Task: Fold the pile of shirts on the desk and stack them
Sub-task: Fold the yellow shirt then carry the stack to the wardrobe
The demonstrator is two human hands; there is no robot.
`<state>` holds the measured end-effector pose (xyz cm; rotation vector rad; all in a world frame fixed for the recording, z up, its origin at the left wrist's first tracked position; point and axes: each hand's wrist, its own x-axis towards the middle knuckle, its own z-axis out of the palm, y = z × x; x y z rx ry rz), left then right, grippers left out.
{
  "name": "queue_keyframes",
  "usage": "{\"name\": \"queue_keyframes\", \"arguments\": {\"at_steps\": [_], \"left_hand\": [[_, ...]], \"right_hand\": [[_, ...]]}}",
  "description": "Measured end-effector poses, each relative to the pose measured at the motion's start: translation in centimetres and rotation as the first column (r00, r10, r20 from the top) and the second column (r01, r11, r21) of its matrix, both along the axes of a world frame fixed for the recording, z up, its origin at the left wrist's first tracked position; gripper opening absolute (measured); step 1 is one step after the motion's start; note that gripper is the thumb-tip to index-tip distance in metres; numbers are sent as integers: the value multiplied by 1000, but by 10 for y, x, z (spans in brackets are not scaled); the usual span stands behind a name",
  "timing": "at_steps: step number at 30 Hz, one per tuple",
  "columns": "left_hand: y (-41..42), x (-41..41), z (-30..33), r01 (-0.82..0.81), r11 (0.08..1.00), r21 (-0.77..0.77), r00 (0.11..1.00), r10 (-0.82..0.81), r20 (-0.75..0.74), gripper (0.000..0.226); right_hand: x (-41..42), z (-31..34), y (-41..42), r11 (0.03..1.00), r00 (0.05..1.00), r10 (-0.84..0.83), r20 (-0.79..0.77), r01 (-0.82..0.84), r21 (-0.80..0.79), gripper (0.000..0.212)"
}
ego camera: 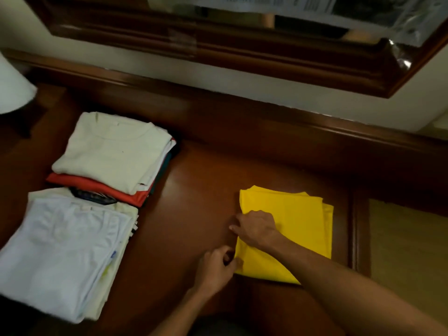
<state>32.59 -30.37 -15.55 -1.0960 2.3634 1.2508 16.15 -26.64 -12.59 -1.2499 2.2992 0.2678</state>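
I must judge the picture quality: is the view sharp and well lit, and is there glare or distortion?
Head view: dim, warm light; soft blur at the mirror frame; a faint sheen on the desk; the yellow shirt is bright and clear; wide-angle bending curves the desk's back edge.

You have two stacks of shirts, one folded yellow shirt (291, 221) and two hands on one wooden desk (198, 170).

The far stack (114, 156) shows you a cream shirt on top, one red under it and more edges you cannot count. The near stack (65, 251) shows a white top shirt over cream layers. Your left hand (215, 267) and right hand (257, 229) make two. One lampshade (12, 90), one wood-framed mirror (218, 44).
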Motion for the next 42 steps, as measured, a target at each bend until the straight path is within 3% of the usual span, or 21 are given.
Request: {"name": "queue_keyframes", "arguments": {"at_steps": [2, 5, 9, 11, 14, 17, 19, 21, 25, 27, 30, 31, 36, 39, 42], "left_hand": [[-2, 0, 1, -4, 994, 111, 999, 7, -31, 22], [-3, -2, 3, -159, 937, 311, 976, 196, -91, 11], [-2, -13, 9, -310, 841, 443, 933, 359, -28, 4], [-4, -17, 11, -379, 792, 478, 907, 421, 22, 14], [-6, -22, 19, -475, 707, 524, 858, 505, 97, 21], [-10, -21, 25, -544, 555, 630, 798, 574, 184, 38], [-13, -17, 32, -507, 441, 741, 788, 585, 191, 44], [-18, -11, 42, -464, 317, 827, 765, 615, 193, 32], [-17, -6, 47, -415, 276, 867, 794, 576, 197, 28], [-10, -4, 40, -423, 364, 830, 840, 500, 210, 23], [-4, -1, 22, -346, 740, 578, 937, 308, 167, 19], [-3, -2, 19, -317, 799, 511, 948, 281, 148, 19], [-13, -27, 11, -369, 876, 309, 920, 392, -14, 16], [-28, -49, 4, -494, 818, 294, 855, 519, -8, 13], [-36, -71, 5, -525, 784, 332, 831, 556, 2, 12]], "right_hand": [[-1, 4, 4, 996, 996, -85, 24, 84, 29, 40], [-1, 13, 14, 981, 978, -195, 76, 195, 3, 29], [2, 30, 33, 948, 950, -273, 154, 293, -125, 14], [0, 48, 41, 908, 928, -286, 240, 343, -240, 10], [-3, 89, 59, 786, 861, -264, 435, 453, -420, 15], [-8, 133, 83, 589, 765, -161, 624, 582, -561, 19], [-14, 152, 107, 488, 667, -79, 741, 674, -555, 16], [-25, 153, 134, 450, 574, -46, 818, 743, -496, 15], [-39, 92, 184, 454, 421, -237, 875, 844, -283, 16], [-37, 42, 211, 477, 394, -426, 814, 863, -168, 26], [-20, -18, 242, 536, 516, -676, 526, 834, -128, 27], [-16, -27, 246, 520, 529, -732, 430, 841, -149, 21], [-18, -19, 219, 376, 461, -761, 457, 887, -268, 17], [-40, -19, 196, 289, 441, -758, 481, 888, -358, 18], [-64, -26, 175, 235, 361, -757, 545, 928, -289, 23]]}}
